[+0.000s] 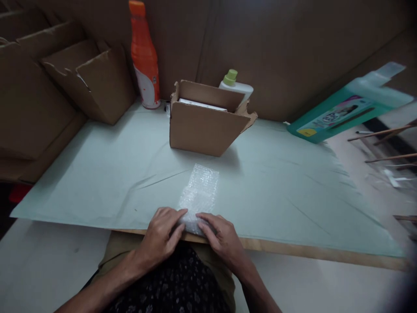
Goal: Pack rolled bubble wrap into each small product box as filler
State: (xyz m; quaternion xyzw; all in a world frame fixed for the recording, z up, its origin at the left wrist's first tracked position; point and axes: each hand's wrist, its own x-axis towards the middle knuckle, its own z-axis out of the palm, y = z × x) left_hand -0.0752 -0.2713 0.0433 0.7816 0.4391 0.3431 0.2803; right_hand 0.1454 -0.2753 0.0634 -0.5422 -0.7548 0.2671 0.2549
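Bubble wrap [199, 195] strip on table edge, both hands pressing its near end

Dim light falls on a table [293, 250] covered by a pale green sheet [97, 174]. Brown cardboard walls [293, 52] stand behind it; pale floor [39, 269] lies below.

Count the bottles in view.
3: an orange bottle at the back wall, a green-capped bottle behind the open box, a teal bottle at right. The box may hide more.

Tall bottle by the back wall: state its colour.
Orange bottle, white label low down; head view.
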